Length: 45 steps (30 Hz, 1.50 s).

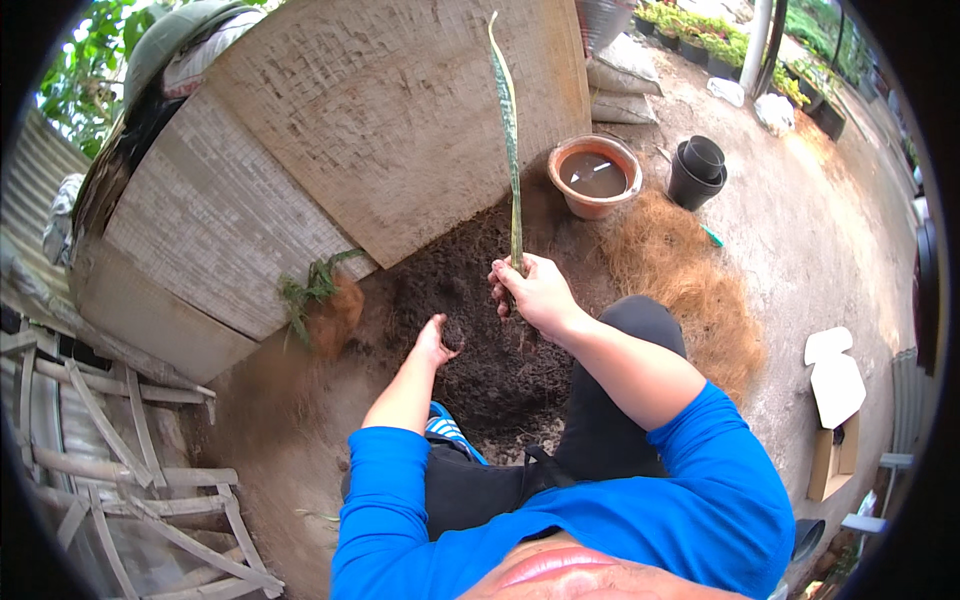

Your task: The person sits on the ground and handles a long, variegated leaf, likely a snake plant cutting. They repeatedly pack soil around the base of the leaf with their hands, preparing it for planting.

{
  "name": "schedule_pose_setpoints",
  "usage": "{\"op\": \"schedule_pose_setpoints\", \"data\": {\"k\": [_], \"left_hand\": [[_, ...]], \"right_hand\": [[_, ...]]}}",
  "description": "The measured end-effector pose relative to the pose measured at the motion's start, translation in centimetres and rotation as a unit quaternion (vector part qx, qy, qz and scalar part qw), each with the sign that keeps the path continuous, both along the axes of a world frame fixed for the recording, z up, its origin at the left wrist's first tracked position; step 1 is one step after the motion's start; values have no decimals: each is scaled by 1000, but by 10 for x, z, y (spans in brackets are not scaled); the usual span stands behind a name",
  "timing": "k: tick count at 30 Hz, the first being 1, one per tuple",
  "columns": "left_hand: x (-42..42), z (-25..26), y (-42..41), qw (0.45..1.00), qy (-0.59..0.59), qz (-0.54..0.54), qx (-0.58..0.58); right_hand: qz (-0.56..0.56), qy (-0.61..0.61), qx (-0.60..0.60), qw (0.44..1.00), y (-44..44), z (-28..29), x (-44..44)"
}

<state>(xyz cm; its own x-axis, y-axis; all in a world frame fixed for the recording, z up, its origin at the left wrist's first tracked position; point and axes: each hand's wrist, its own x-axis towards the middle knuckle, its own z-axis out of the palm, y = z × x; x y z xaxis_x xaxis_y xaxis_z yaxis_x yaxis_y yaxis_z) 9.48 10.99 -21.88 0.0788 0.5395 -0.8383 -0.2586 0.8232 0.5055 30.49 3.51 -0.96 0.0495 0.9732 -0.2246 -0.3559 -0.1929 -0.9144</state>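
My right hand (541, 294) grips a long, narrow snake plant leaf (512, 154) near its base, and the leaf points upright away from me. Dark bits, perhaps roots or soil, show beneath the fingers. Lower and to the left, my left hand (435, 342) is held over the heap of dark soil (491, 375) with thumb and fingers apart. No object can be made out in it. The heap spreads on the ground between my legs and the upright boards.
Beyond the soil stands a clay-coloured pot of murky water (574, 202), beside nested black plastic pots (694, 187). Brown coconut fibre (675, 277) lies on the right. A fern in a fibrous ball (335, 315) rests against the boards (405, 127). Bamboo framing (135, 474) is at left.
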Motion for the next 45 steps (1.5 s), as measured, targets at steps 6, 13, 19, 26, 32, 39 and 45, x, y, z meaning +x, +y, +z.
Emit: {"op": "schedule_pose_setpoints", "data": {"k": [6,13,19,26,32,39,45], "left_hand": [[-10,95,2,997,-9,9,71],[10,203,-57,994,-39,71,76],[18,177,-84,977,-143,113,110],[20,177,-88,975,-144,129,112],[17,182,-93,965,-164,128,158],[21,179,-101,963,-180,99,177],[39,211,-111,969,-61,99,218]], "right_hand": [[41,28,-28,998,-5,8,-17],[52,35,-40,997,-12,-13,-33],[41,13,-23,999,-10,-33,-47],[40,-30,-20,999,-8,-45,-51],[31,-52,-23,998,-4,-48,-56],[27,-94,-27,995,-6,-51,-59],[17,-113,-36,993,-8,-47,-58]]}}
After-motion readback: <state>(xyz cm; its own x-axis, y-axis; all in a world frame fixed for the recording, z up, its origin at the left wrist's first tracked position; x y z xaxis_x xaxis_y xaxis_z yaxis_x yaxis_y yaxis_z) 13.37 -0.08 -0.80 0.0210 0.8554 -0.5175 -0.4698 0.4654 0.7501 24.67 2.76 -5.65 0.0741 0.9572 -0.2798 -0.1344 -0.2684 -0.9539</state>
